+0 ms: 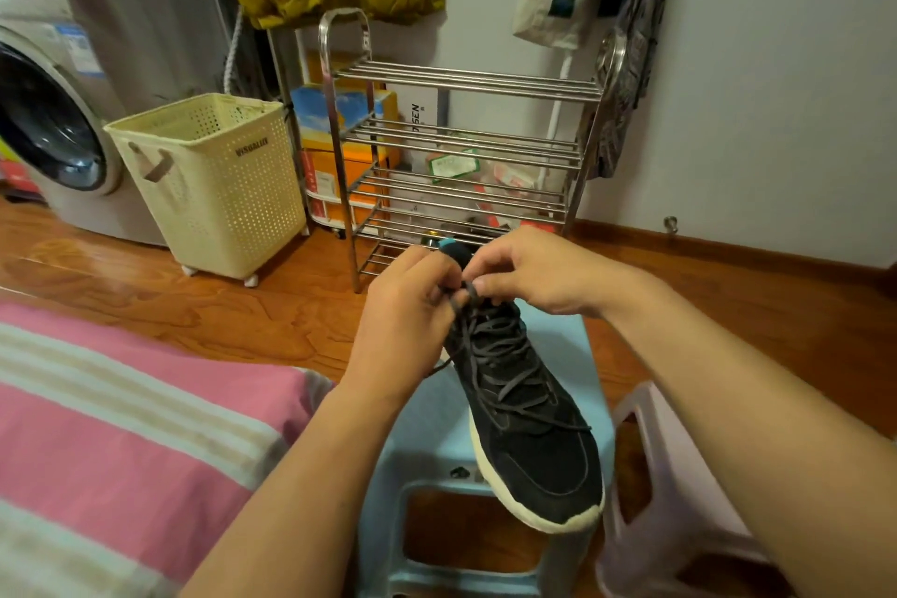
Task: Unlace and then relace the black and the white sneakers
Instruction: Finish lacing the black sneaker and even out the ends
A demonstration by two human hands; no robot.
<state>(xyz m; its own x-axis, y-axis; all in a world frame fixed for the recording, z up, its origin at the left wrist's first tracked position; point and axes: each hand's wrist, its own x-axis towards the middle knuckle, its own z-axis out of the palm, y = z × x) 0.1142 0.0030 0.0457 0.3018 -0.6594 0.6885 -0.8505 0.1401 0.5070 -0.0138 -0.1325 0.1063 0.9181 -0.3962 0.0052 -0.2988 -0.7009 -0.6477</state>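
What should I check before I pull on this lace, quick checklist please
1. Both hands on the lace: ok. Left hand and right hand pinch the dark lace at the top of the black sneaker.
2. Sneaker supported: ok, it rests on the blue stool, toe pointing toward me.
3. Toe overhanging the stool's edge: cannot tell.
4. Lower eyelets laced: ok, crossings show down the tongue.
5. Knot state under the fingers: cannot tell, hidden.
6. White sneaker within reach: cannot tell, not in view.
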